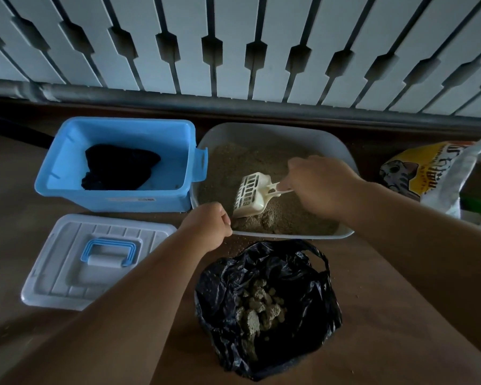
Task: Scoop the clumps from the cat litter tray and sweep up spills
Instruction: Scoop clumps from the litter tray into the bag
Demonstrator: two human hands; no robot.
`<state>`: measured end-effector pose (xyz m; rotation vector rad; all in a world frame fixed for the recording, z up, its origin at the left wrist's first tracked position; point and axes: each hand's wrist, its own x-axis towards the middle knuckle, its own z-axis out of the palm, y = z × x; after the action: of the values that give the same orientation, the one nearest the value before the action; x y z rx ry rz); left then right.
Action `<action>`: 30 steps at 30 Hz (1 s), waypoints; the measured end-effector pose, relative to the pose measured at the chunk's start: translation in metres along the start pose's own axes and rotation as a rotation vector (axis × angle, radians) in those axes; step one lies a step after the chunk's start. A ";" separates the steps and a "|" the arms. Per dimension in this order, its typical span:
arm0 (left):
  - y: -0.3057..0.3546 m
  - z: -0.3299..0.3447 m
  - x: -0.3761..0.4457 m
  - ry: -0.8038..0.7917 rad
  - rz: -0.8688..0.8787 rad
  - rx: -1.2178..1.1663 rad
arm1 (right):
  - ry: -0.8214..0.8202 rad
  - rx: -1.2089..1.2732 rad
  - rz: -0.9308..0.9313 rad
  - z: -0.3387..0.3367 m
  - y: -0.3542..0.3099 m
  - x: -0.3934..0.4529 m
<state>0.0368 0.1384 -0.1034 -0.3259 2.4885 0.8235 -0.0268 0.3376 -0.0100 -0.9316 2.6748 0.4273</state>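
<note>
Over gritty litter (261, 162) — right hand (317, 184) grips slotted scoop (250, 194).

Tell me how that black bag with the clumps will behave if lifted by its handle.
The black bag looks thin and crinkled, so it would likely sag and close up. The clumps probably pull it bottom-heavy. Its loop handle may stretch.

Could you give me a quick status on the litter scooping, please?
Right hand grips scoop, digging in tray. Left hand grips tray's near rim. Clumps already bagged. Nothing in the way.
</note>
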 end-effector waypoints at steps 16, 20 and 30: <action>0.014 0.004 -0.005 -0.033 -0.037 0.003 | 0.112 0.442 0.438 0.011 0.070 -0.043; 0.020 0.012 -0.010 -0.006 -0.012 0.033 | 0.087 0.474 0.495 0.017 0.073 -0.047; 0.021 0.026 -0.007 0.022 0.071 -0.024 | -0.184 0.547 0.427 0.035 0.076 -0.041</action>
<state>0.0449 0.1713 -0.1073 -0.2578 2.5247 0.8831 -0.0386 0.4304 -0.0132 -0.1562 2.5911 -0.1386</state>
